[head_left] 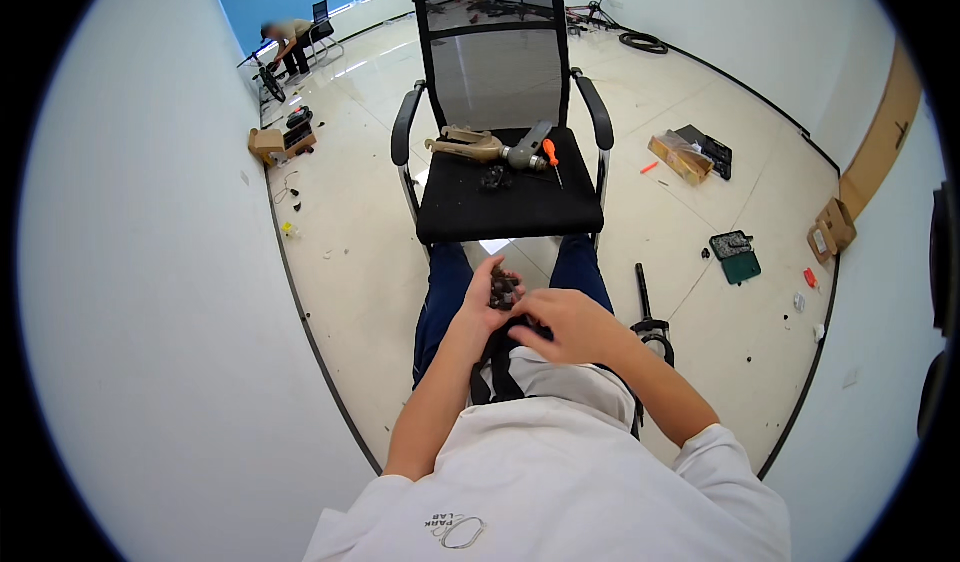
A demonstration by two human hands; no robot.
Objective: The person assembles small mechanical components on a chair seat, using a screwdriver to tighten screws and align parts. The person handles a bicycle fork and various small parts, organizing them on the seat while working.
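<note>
Over my lap, my left hand [485,302] is cupped, palm up, round a small cluster of dark, shiny parts [506,290]; their exact kind is too small to tell. My right hand [568,324] reaches across to it, fingers bent and gathered at the edge of the left palm. Whatever those fingertips pinch is hidden. In front of my knees stands a black mesh-backed office chair [510,207]. On its seat lie a tan forked part [468,145], a grey tool-like piece [528,150], an orange-handled screwdriver [552,153] and a small black part [494,177].
To my right on the floor are a black bicycle fork [648,320], an open green case [740,266], a yellowish box [682,157] and cardboard boxes [832,230]. Another box [268,145] sits by the left wall. Far left, a person [288,42] bends over a bike.
</note>
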